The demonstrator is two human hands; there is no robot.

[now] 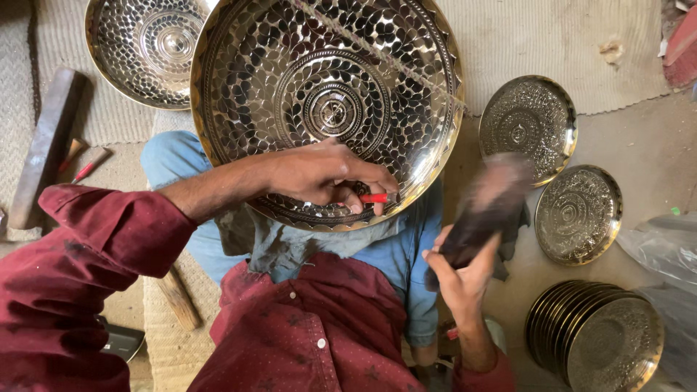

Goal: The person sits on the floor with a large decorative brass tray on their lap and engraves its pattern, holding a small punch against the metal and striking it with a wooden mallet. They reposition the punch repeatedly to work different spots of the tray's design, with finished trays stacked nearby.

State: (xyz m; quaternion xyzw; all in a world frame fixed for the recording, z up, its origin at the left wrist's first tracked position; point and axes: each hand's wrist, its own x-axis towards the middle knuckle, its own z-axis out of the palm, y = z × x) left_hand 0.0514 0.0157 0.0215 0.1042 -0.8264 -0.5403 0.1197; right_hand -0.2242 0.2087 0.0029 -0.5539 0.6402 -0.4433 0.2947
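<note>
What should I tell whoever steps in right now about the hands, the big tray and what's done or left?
Left hand: holds a red-handled tool against the lower rim of the large patterned tray propped on the lap.
Right hand: raised, gripping a dark mallet, blurred.
Done: pattern covers most of the tray; finished plates lie right, a stack lower right.
Left: cannot tell how much of the rim remains.

- A second patterned bowl [149,47] lies top left on the mat [552,43].
- Two engraved plates [528,125] [579,213] lie side by side on the floor [646,145] at right.
- A plate stack [595,335] sits bottom right.
- A wooden block [45,149] lies far left, two small tools [81,163] just beside it.
- Clear plastic [668,247] lies at the right edge.
</note>
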